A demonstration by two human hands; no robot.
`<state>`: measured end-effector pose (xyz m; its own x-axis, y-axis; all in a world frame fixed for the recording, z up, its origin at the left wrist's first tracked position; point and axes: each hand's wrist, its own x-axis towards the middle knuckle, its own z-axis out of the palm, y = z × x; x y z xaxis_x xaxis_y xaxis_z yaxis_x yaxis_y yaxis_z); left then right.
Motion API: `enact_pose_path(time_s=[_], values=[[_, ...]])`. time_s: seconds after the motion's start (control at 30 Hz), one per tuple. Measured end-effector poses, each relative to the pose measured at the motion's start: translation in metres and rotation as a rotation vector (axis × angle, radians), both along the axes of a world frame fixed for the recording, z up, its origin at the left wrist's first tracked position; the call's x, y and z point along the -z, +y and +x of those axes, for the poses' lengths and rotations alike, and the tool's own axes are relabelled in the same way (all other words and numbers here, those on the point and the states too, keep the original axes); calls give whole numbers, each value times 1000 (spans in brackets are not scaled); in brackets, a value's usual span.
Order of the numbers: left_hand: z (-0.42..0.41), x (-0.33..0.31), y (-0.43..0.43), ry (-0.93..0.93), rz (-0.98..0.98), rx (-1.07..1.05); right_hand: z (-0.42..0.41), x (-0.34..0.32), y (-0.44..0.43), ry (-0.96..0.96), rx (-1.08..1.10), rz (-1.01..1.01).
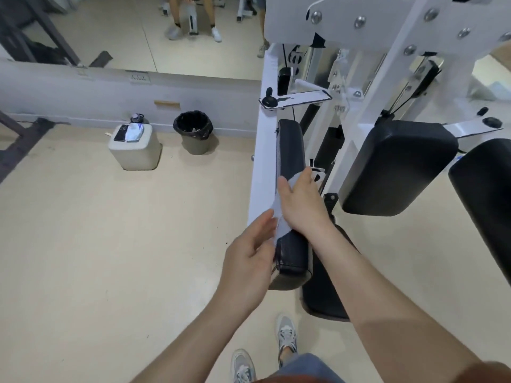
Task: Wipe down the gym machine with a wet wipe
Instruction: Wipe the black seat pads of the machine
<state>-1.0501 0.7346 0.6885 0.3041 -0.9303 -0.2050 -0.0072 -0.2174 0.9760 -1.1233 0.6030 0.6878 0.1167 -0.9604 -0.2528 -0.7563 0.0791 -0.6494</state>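
Observation:
The gym machine has a white frame (260, 150) and several black pads. A long narrow black pad (291, 150) runs toward me along the frame's left side. A pale wet wipe (279, 222) lies draped over that pad's near half. My right hand (301, 203) presses flat on the wipe on top of the pad, fingers spread. My left hand (249, 261) is at the pad's near left edge, its fingers touching the wipe's lower end.
A black-lined trash bin (193, 131) and a pale box (135, 147) holding a phone and a wipes pack stand by the mirrored wall. Larger black pads (398, 167) sit to the right. A seated person shows in the mirror. My shoes (286, 335) are below.

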Motion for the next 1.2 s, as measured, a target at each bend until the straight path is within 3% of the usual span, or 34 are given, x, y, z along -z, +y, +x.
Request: enact_pose_path(time_s=[0.1, 0.2, 0.33, 0.43, 0.57, 0.67, 0.77, 0.9, 1.03, 1.13, 1.2], values=[[3, 0, -1, -91, -12, -27, -22, -1, 60, 51, -137, -101], [-2, -1, 1, -244, -24, 37, -42, 3, 107, -99, -127, -40], [-8, 3, -3, -360, -34, 20, -27, 12, 35, -212, 7, 107], [-7, 0, -11, -361, -13, 40, -9, 7, -12, -51, -35, 72], [-1, 3, -7, -372, -83, 19, -17, 6, 42, 133, -322, -252], [7, 9, 0, -352, -55, -41, -32, 10, 71, 141, -388, -278], [7, 5, -1, -364, -65, -19, -16, 4, 24, 253, -379, -231], [1, -1, -7, -352, -74, -21, 8, -1, -39, 232, -264, -161], [5, -3, -12, -324, -111, -21, -26, 2, 37, 125, -374, -254], [1, 1, -13, -387, -153, 57, -53, 1, 99, -13, -322, -103], [-6, 3, -11, -427, -161, 102, -49, 3, 87, -89, -218, 10]])
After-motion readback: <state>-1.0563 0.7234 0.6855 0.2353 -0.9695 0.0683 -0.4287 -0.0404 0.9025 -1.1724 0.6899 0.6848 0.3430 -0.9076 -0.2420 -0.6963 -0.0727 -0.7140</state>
